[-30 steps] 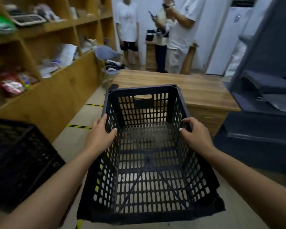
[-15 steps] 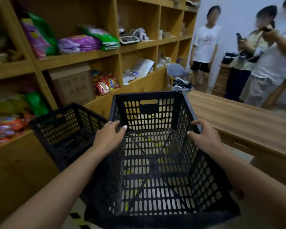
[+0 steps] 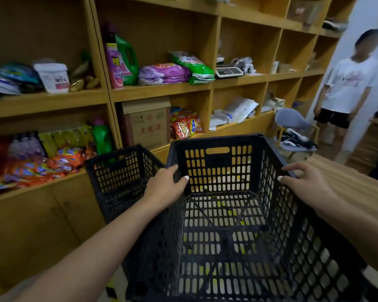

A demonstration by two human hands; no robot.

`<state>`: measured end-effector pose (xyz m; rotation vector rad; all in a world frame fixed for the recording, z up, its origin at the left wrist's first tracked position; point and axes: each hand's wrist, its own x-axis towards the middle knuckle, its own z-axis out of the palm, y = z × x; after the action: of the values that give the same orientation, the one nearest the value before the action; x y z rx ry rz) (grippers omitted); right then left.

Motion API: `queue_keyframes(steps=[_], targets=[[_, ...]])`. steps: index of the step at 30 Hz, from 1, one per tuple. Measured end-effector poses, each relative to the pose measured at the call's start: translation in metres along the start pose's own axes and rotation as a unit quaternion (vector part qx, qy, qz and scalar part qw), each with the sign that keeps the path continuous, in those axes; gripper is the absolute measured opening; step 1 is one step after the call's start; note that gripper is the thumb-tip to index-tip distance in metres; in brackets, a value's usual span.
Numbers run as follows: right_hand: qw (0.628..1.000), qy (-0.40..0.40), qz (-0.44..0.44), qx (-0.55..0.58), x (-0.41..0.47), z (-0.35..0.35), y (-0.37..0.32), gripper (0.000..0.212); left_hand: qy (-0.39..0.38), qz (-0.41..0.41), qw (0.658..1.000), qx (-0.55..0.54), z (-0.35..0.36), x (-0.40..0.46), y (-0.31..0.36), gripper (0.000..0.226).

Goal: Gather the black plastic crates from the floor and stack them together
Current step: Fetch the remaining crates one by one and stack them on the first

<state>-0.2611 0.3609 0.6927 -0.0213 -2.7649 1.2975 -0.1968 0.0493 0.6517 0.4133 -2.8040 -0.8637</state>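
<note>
I carry a black perforated plastic crate [image 3: 223, 236] in front of me, lifted off the floor. My left hand [image 3: 166, 186] grips its left rim, thumb inside the wall. My right hand [image 3: 303, 182] holds the right rim, thumb over the edge and fingers spread along the outside. A second black crate [image 3: 120, 177] stands just to the left, against the wooden shelf unit, its right side touching or nearly touching the carried one.
A tall wooden shelf unit [image 3: 162, 92] with bottles, bags and a cardboard box [image 3: 146, 123] fills the left and back. A wooden table [image 3: 345, 173] lies to the right. A person in a white shirt [image 3: 347, 83] stands at the far right behind a grey chair [image 3: 292, 123].
The view has swung left toward the shelves. The carried crate has come closer to the second crate, which now sits right beside its left wall. Both hands keep their hold on the rims.
</note>
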Motion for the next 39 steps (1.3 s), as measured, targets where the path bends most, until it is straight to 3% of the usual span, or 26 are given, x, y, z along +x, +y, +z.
queue_keyframes(steps=[11,15,21,28,39], targets=[[1.000,0.013,-0.018,0.001,0.095,-0.017,0.031,0.027,-0.013,-0.005,1.000,0.017,0.032,0.082,0.070,0.066],[0.999,0.018,-0.038,0.008,0.126,-0.023,0.024,0.028,0.019,0.002,1.000,0.025,0.023,0.117,0.089,0.066],[0.996,-0.017,-0.080,0.033,0.172,-0.027,-0.009,0.045,0.090,0.007,0.994,0.066,-0.010,0.167,0.108,0.066],[0.986,-0.068,-0.143,0.059,0.211,0.021,-0.062,0.054,0.118,-0.047,0.989,0.083,-0.050,0.188,0.065,0.071],[0.963,-0.168,-0.199,0.070,0.236,0.151,-0.134,0.051,0.127,-0.150,0.974,0.112,-0.111,0.184,-0.049,0.067]])
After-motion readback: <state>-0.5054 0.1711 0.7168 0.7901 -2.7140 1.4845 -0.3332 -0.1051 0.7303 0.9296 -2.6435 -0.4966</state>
